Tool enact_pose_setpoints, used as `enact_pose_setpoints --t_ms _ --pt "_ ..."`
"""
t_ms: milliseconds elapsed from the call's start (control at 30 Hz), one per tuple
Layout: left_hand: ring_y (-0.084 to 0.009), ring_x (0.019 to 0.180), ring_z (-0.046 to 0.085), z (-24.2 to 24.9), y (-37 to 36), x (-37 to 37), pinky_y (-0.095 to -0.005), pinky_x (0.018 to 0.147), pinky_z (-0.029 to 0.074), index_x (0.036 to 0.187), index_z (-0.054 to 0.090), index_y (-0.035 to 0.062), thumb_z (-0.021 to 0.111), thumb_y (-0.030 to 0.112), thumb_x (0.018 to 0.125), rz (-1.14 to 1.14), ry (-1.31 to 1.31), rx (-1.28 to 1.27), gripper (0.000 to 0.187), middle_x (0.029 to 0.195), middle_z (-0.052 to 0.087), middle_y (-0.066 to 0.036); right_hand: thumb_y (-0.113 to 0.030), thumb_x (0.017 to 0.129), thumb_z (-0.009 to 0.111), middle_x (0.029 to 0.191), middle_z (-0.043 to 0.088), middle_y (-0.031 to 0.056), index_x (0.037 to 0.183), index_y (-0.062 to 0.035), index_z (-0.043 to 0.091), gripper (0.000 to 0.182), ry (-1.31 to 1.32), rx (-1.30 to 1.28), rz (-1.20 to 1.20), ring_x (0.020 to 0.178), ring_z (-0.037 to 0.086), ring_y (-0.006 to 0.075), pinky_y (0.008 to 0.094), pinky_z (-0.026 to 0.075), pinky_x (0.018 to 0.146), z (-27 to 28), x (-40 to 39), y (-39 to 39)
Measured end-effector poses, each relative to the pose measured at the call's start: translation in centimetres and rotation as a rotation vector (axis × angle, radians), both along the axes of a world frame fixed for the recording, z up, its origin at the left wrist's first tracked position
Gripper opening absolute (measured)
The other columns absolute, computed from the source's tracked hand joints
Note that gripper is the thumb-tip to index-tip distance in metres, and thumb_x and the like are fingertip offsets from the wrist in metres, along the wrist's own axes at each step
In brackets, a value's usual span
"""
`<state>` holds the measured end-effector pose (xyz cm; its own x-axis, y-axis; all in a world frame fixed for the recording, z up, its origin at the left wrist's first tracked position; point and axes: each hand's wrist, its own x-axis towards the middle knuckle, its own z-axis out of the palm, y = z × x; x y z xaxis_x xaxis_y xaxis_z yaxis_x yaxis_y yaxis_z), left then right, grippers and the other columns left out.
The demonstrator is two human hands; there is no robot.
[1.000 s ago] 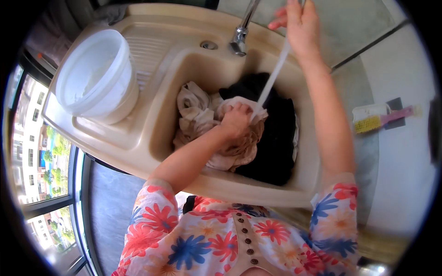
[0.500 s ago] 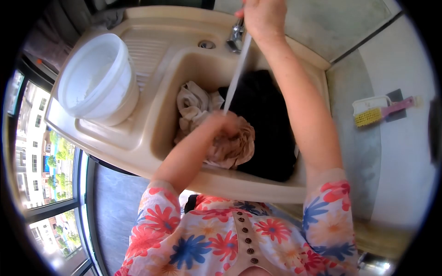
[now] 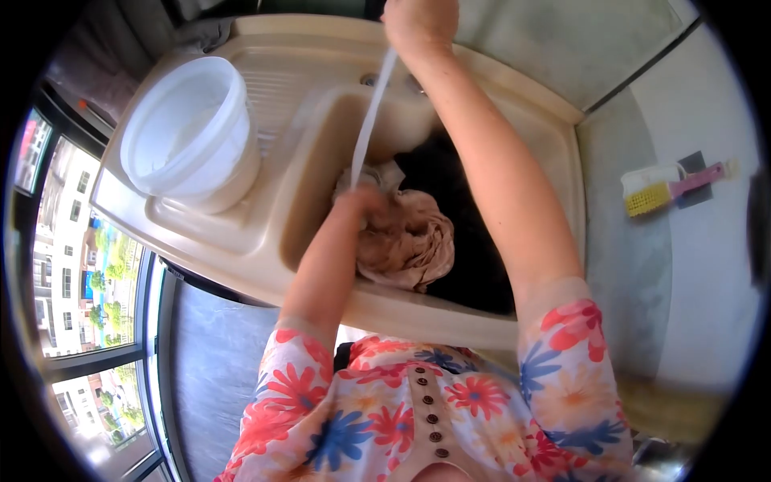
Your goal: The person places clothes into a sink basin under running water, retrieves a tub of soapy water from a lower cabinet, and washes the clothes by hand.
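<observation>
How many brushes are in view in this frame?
1. A scrub brush with yellow bristles and a pink handle lies on the floor at the far right, well clear of the sink. Others may be hidden under the laundry.

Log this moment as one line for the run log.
left hand: grips beige cloth in sink | right hand: raised, pulling white strap taut | white bucket: on drainboard

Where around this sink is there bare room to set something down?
Free: the grey floor between the sink and the brush; the ribbed drainboard behind the bucket. Crowded: the basin, full of beige cloth and black cloth, with both hands there.
</observation>
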<state>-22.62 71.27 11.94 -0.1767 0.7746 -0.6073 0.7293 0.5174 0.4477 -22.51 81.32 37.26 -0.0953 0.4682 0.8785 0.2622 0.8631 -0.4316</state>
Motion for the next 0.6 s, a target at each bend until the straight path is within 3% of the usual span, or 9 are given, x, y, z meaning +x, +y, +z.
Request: enact_pose_setpoints --t_ms 100,200,300,400,433,600 --pt "-0.0276 0.084 0.062 4.0 0.2 1.5 -0.0369 0.072 0.05 0.084 0.065 -0.0024 0.066 0.023 0.062 -0.025 0.02 -0.081 0.034 0.089 0.064 -0.018 -0.026 0.088 0.046 0.085 0.056 0.0289 0.108 0.0079 0.038 0.041 -0.101 -0.097 0.025 0.077 0.055 0.0439 0.0483 0.044 0.065 0.3 0.9 0.1" --pt "-0.0278 0.083 0.063 3.1 0.2 1.7 -0.0364 0.071 0.05 0.082 0.065 -0.0029 0.066 0.019 0.06 -0.135 0.121 -0.051 0.032 0.088 0.064 -0.019 -0.027 0.088 0.045 0.08 0.057 0.0277 0.108 0.008 0.037 0.041 -0.103 -0.079 0.054 0.077 0.055 0.0439 0.0475 0.045 0.065 0.3 1.5 -0.2" --pt "-0.0284 0.085 0.062 3.2 0.7 1.8 -0.0367 0.072 0.05 0.084 0.065 -0.0022 0.066 0.018 0.059 -0.192 0.17 -0.026 0.032 0.09 0.063 -0.019 -0.025 0.089 0.045 0.073 0.057 0.0233 0.104 0.0056 0.038 0.035 -0.127 -0.047 0.006 0.065 0.059 0.0378 0.0437 0.047 0.056 -0.2 2.0 0.5" --pt "-0.029 0.086 0.062 3.0 0.6 2.2 -0.037 0.073 0.05 0.087 0.065 -0.0003 0.067 0.018 0.059 -0.2 0.208 0.049 0.034 0.092 0.063 -0.018 -0.022 0.09 0.045 0.068 0.057 0.018 0.102 0.0037 0.038 0.029 -0.116 -0.39 0.37 0.052 0.058 0.0284 0.0377 0.047 0.046 1.9 5.1 -0.8" --pt "-0.0291 0.087 0.061 2.8 0.5 2.2 -0.0371 0.073 0.05 0.088 0.065 0.0005 0.067 0.019 0.059 -0.201 0.225 0.088 0.035 0.093 0.063 -0.018 -0.019 0.09 0.045 0.065 0.055 0.0123 0.1 0.0018 0.038 0.024 -0.108 -0.311 0.376 0.044 0.056 0.0206 0.0323 0.045 0.04 1.5 5.5 0.1" --pt "-0.0265 0.092 0.061 3.8 1.1 2.7 -0.0352 0.074 0.049 0.088 0.067 0.006 0.069 0.014 0.062 -0.237 0.271 -0.021 0.027 0.097 0.063 -0.013 -0.018 0.093 0.039 0.067 0.052 0.0082 0.097 -0.0009 0.039 0.018 -0.191 -0.406 0.615 0.048 0.054 0.0148 0.0265 0.047 0.044 1.7 9.9 4.1"
